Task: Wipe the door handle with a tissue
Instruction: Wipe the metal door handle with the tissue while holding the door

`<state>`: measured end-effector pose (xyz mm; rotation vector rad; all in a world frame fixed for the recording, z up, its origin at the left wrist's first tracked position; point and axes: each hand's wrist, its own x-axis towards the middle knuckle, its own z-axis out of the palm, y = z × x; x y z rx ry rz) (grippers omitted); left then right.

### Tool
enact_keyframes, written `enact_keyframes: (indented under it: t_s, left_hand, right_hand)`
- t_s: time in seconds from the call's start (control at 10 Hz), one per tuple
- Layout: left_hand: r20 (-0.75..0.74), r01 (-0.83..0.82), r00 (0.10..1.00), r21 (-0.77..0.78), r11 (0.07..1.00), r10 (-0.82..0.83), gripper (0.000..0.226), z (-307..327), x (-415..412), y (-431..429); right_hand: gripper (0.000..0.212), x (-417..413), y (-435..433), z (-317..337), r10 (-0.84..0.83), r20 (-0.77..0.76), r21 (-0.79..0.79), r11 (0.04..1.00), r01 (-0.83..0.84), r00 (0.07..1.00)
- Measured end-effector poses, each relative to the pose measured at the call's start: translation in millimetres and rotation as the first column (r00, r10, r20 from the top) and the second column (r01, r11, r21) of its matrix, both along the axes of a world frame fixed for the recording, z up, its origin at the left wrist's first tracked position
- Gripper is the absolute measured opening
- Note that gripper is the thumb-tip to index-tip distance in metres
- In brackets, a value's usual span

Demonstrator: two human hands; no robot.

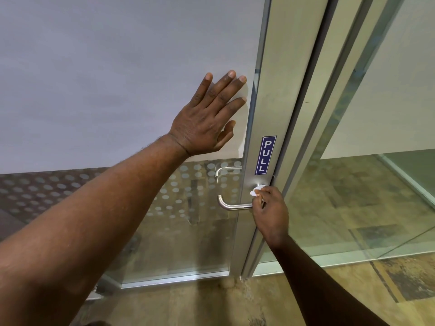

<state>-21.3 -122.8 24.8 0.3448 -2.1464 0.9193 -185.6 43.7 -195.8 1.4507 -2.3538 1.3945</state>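
Head view: right hand (270, 211) pinches crumpled white tissue (256, 190) against brushed-steel lever door handle (231, 205); left hand (207, 118) lies released, flat on frosted glass door (117, 78).

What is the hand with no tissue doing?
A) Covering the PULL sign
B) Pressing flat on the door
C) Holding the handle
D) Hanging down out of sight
B: the left hand lies open with its fingers spread on the frosted part of the door, while the right hand holds the tissue at the handle, below the PULL sign.
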Motion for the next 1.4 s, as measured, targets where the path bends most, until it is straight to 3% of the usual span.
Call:
enact_keyframes:
  t_s: [0.1,0.2,0.3,0.4,0.5,0.6,0.7,0.8,1.0,1.1,1.2,1.4]
  left_hand:
    - [0.01,-0.006,1.0,-0.005,1.0,0.006,0.051,0.0,-0.8,-0.1]
    - [0.011,-0.02,1.0,-0.014,1.0,0.021,0.051,-0.8,0.7,-1.4]
    - [0.009,-0.022,1.0,-0.018,1.0,0.022,0.051,-1.5,1.6,-3.0]
    - [0.005,-0.02,1.0,-0.017,1.0,0.02,0.051,-1.6,0.4,-3.2]
    - [0.007,-0.02,1.0,-0.014,1.0,0.02,0.051,-2.0,-0.9,-0.9]
    - [0.005,-0.021,1.0,-0.014,1.0,0.021,0.05,-0.8,-0.2,-1.0]
    - [-0.001,-0.022,1.0,-0.017,1.0,0.022,0.051,-1.2,0.0,-1.5]
    - [0.001,-0.018,1.0,-0.017,1.0,0.018,0.05,-1.8,-0.2,-1.7]
    - [0.004,-0.02,1.0,-0.015,1.0,0.02,0.049,-2.1,-1.1,-2.3]
    - [0.014,-0.028,0.999,-0.014,1.0,0.028,0.049,-1.5,-0.2,-1.9]
    - [0.028,-0.035,0.999,-0.011,0.999,0.035,0.048,-1.3,0.4,-0.6]
    - [0.034,-0.041,0.999,-0.016,0.999,0.042,0.048,-0.3,1.2,0.6]
  right_hand:
    - [0.032,2.6,-3.2,1.4,-0.101,0.24,-0.091,0.988,0.126,0.966]
    - [0.029,6.3,-6.8,2.0,-0.101,0.272,-0.1,0.986,0.133,0.957]
    - [0.026,4.9,-2.5,-1.6,-0.043,0.134,-0.049,0.998,0.05,0.99]
    - [0.023,-1.0,-3.0,-7.8,-0.028,0.189,-0.121,0.991,0.052,0.982]
    - [0.02,1.6,-10.5,-6.8,-0.123,0.572,-0.127,0.964,0.235,0.811]
    - [0.025,7.0,-20.3,-5.5,-0.067,0.843,-0.156,0.919,0.362,0.534]
    - [0.025,12.1,-22.6,-1.5,0.132,0.981,-0.181,0.885,0.428,0.142]
    - [0.023,13.3,-20.5,-3.7,0.276,0.951,-0.196,0.889,0.414,-0.141]
    - [0.037,12.4,-16.5,-7.5,0.347,0.851,-0.201,0.909,0.366,-0.394]
    - [0.04,14.7,-18.3,-4.8,0.358,0.809,-0.203,0.914,0.35,-0.466]
    - [0.039,13.4,-19.2,-4.0,0.339,0.823,-0.176,0.915,0.363,-0.456]
    - [0.024,11.0,-16.9,-6.8,0.24,0.919,-0.12,0.926,0.357,-0.312]
